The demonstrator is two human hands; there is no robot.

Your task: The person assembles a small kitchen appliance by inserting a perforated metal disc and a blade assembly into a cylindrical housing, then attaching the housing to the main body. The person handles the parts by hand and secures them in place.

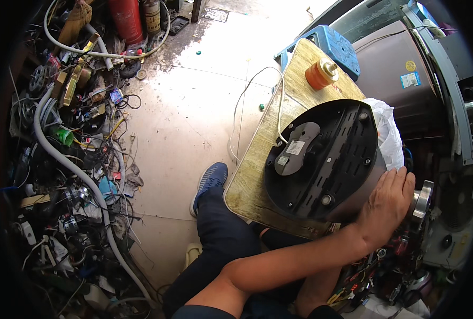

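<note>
Strong white light is washing out the far end of a pale tiled floor (178, 106), dark grime (186, 45) marking one patch near the top. Along your left, a dense heap of tangled cables and mixed scrap (61, 223) is lying, a thick grey hose (77, 167) snaking over it; a red metal cylinder (126, 21) is standing farther back. On your right, a blue plastic stool (337, 50) is sitting beside a worn yellowish table with rounded corners (247, 181). Past these, a large brown boxy cabinet (388, 58) is standing near a grey metal frame (441, 80).
</note>
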